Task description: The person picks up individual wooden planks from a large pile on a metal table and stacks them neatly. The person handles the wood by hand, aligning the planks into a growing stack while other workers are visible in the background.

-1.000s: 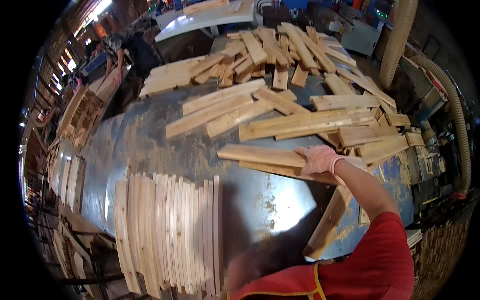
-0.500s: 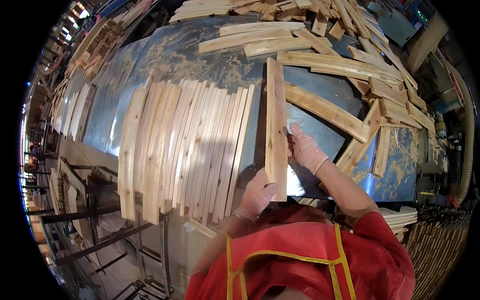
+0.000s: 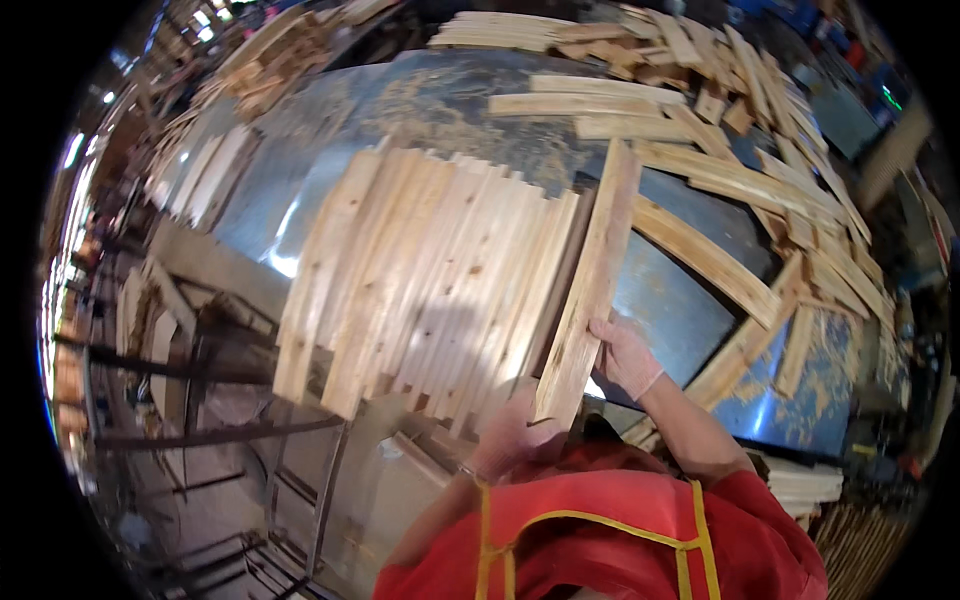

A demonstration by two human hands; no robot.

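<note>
A pale wooden board slants up from near my waist, its far end leaning to the right. My left hand, in a light glove, grips the near end. Farther up, on the right edge, my right hand closes around the board, with the thumb on its face; the fingers behind are hidden. Just left of the board lies a row of narrow wooden strips, set side by side with uneven ends. My shadow falls on their near part.
The metal table is dusted with sawdust. Loose boards lie crossed on the right, and offcuts heap at the far side. A metal frame stands at lower left. More stacked boards sit at far left.
The board has tilted, its far end now leaning right. My right hand has slid nearer and grips the board's edge with the thumb on top. The whole view has turned slightly.
</note>
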